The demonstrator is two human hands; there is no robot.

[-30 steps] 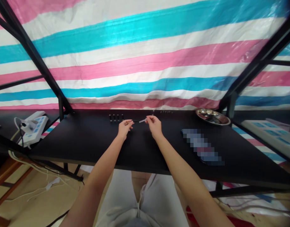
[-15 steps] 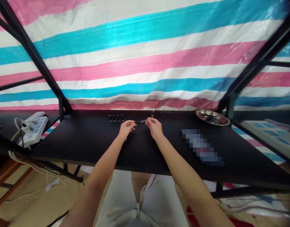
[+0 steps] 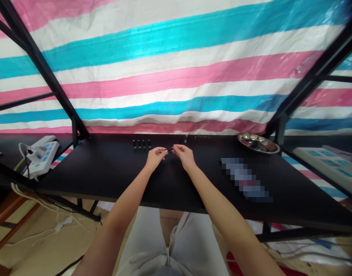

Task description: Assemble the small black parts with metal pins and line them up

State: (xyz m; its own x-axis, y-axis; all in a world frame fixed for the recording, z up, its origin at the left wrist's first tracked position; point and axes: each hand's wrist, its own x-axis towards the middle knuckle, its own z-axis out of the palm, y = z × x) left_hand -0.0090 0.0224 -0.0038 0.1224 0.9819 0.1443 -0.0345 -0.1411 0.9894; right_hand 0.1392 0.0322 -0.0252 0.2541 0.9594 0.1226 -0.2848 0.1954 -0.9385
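Observation:
My left hand [image 3: 156, 158] and my right hand [image 3: 185, 154] are close together above the black table [image 3: 103, 172], fingertips pinched. Between them is a thin dark stick-like piece [image 3: 169, 149]; each hand pinches one end. Most of it is hidden by the fingers, and its exact kind is too small to make out. Left of my hands, a row of several short black cylinders with pale ends [image 3: 139, 144] stands on the table. Just beyond my right hand is a small clear-and-dark piece [image 3: 185, 138]. Several tiny pale bits [image 3: 203, 137] lie to its right.
A shiny metal dish [image 3: 257, 144] sits at the back right. Nearer me lies a blurred-out bluish object [image 3: 244, 180]. Power strips [image 3: 43, 159] with cables rest on a surface at the left. Black frame posts [image 3: 53, 90] and a striped sheet [image 3: 176, 76] stand behind.
My hands have come closer together, mainly the right one moving left. Less of the thin piece shows between them; its clear section is now out of sight.

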